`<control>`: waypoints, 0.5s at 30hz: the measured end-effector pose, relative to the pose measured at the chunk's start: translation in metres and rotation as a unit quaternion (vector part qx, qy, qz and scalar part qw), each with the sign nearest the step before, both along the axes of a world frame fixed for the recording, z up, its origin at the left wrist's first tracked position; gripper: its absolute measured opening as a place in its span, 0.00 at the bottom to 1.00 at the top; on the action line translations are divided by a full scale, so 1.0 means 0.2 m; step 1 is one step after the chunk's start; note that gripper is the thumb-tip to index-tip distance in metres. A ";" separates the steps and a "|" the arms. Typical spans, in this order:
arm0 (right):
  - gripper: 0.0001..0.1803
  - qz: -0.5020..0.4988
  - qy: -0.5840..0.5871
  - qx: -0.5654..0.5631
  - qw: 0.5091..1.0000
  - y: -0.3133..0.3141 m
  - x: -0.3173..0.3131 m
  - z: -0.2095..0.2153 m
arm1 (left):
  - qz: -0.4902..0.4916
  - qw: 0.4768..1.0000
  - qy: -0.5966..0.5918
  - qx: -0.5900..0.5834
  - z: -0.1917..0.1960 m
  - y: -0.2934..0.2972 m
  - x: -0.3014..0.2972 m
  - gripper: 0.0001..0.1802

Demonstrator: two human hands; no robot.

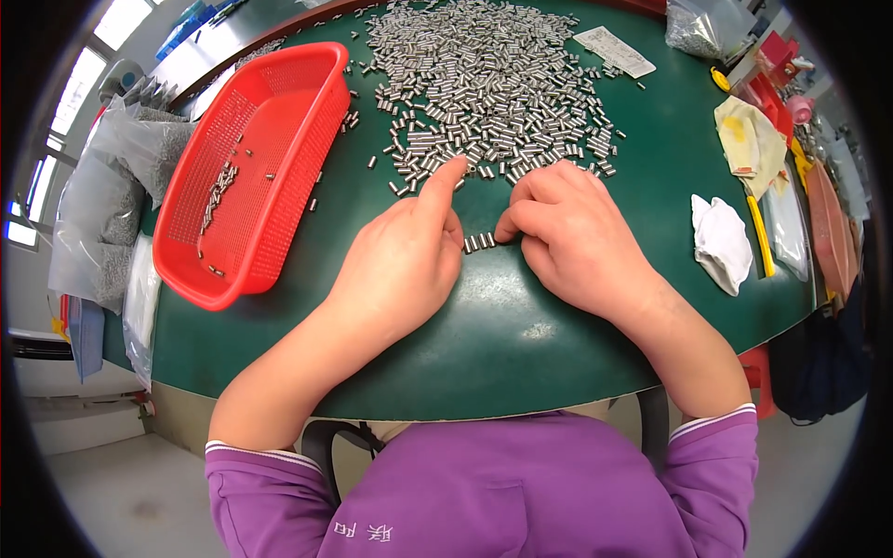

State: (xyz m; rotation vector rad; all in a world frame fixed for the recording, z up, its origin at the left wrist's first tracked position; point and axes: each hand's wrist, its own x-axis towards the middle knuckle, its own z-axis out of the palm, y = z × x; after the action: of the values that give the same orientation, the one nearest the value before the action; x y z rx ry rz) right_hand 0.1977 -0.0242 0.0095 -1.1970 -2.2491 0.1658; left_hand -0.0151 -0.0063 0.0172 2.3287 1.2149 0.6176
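Note:
A big heap of small silver metal pins [484, 84] covers the far middle of the green table [521, 335]. My left hand [405, 256] rests on the table with its index finger stretched out onto the near edge of the heap. My right hand [567, 232] lies beside it, fingers curled, its fingertips touching a short row of pins [478, 243] lined up between both hands. Neither hand lifts anything off the table.
A red mesh basket [251, 167] with a few pins stands to the left. Clear bags of pins [112, 195] lie beyond the left edge. A crumpled white cloth [721, 242], a yellow cloth [749, 139] and a paper slip [614, 51] lie to the right.

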 end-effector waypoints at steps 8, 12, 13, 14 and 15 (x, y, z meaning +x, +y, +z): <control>0.08 0.011 0.012 0.001 1.000 0.01 -0.01 0.00 | -0.004 1.000 -0.017 -0.001 0.02 0.00 0.00 0.33; 0.08 0.002 0.009 0.004 1.000 0.01 0.01 0.00 | -0.010 1.000 -0.021 -0.018 0.02 0.01 0.01 0.32; 0.07 -0.001 0.007 0.002 1.000 0.01 0.01 0.00 | -0.009 1.000 -0.021 -0.019 0.02 0.01 0.01 0.32; 0.07 0.000 0.007 0.002 1.000 0.02 0.01 0.00 | -0.011 0.999 -0.025 -0.017 0.02 0.01 0.00 0.32; 0.07 -0.003 0.006 -0.001 1.000 0.02 0.01 0.00 | -0.013 0.999 -0.030 -0.015 0.02 0.00 0.01 0.31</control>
State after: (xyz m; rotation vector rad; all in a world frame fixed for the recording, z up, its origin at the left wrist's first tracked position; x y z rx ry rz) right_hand 0.1992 -0.0210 0.0092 -1.2005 -2.2349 0.1718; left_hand -0.0141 -0.0053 0.0203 2.2819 1.1567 0.6501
